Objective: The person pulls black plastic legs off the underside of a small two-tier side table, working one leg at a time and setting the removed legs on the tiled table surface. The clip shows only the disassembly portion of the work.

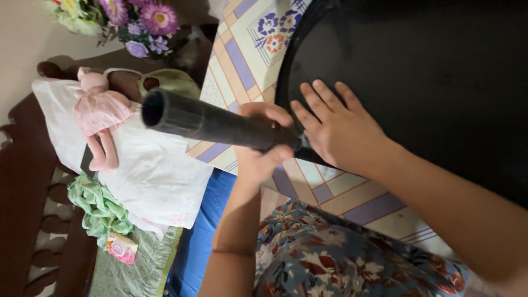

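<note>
A black plastic tube (pixel 203 120), like a furniture leg, sticks out leftward from the underside of a large round black piece (pixel 429 66). My left hand (pixel 263 147) is wrapped around the tube near where it meets the black piece. My right hand (pixel 340 131) lies flat, fingers spread, on the black surface just beside that joint. The tube's open end (pixel 153 108) points toward the pillow. Both forearms reach up from the bottom of the view.
A patterned sheet (pixel 247 55) lies under the black piece. To the left sit a white pillow (pixel 154 176), a pink doll (pixel 102 113), green cloth (pixel 99 209), a small pink box (pixel 122 247) and a dark wooden bed frame (pixel 22 181). Flowers (pixel 137 22) stand at the top.
</note>
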